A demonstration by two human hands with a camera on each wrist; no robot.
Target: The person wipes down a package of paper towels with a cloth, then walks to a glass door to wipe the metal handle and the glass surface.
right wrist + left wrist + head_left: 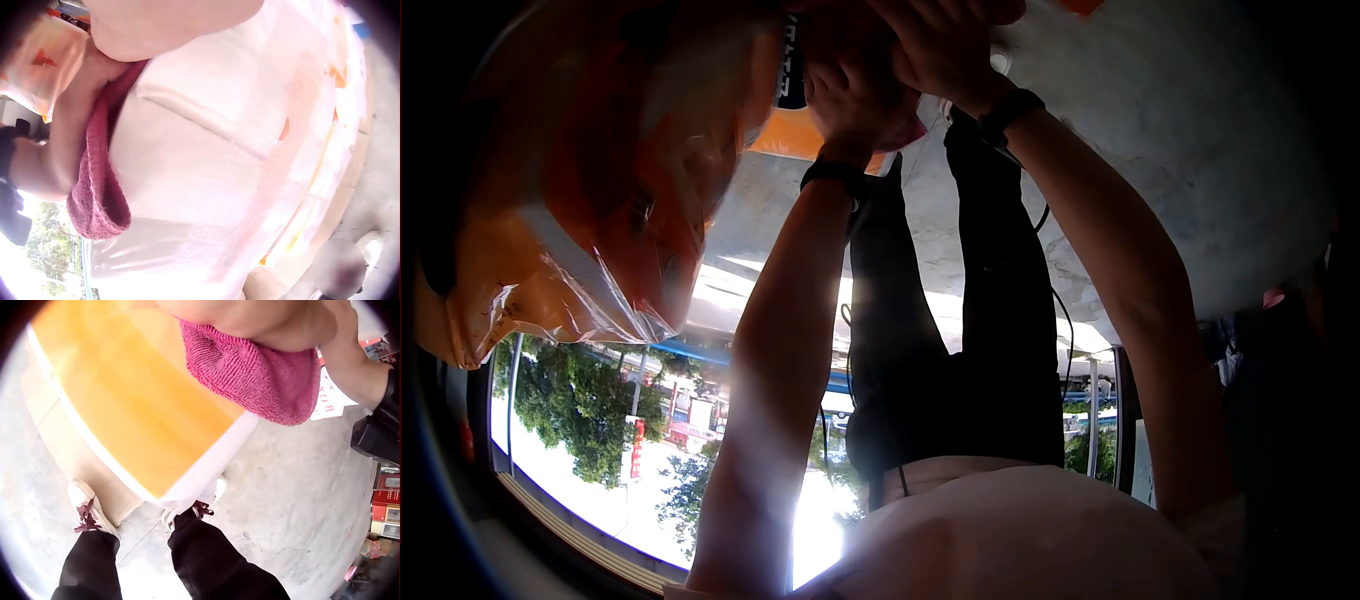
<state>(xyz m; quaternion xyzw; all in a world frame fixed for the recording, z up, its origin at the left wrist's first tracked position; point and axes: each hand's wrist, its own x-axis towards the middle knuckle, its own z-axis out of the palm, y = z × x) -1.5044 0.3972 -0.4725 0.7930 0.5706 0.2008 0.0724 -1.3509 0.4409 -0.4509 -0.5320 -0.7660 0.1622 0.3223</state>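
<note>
A pink terry cloth (256,375) is bunched under my left hand (855,100), which holds it against a white-and-orange plastic package (137,394). In the right wrist view the cloth (100,187) hangs in a loose fold below the left hand (69,119), over the package's pale side (187,162). Close beside the left hand, my right hand (945,50) reaches over the package; its fingertips are cut off at the top of the head view, and I cannot tell whether it grips anything. Both wrists wear dark bands.
At the left of the head view a large shiny orange plastic-wrapped bundle (600,220) stands close to my left arm. My feet in white shoes (90,506) are on the grey concrete floor (300,487). Boxed goods (386,500) line the right edge of the left wrist view.
</note>
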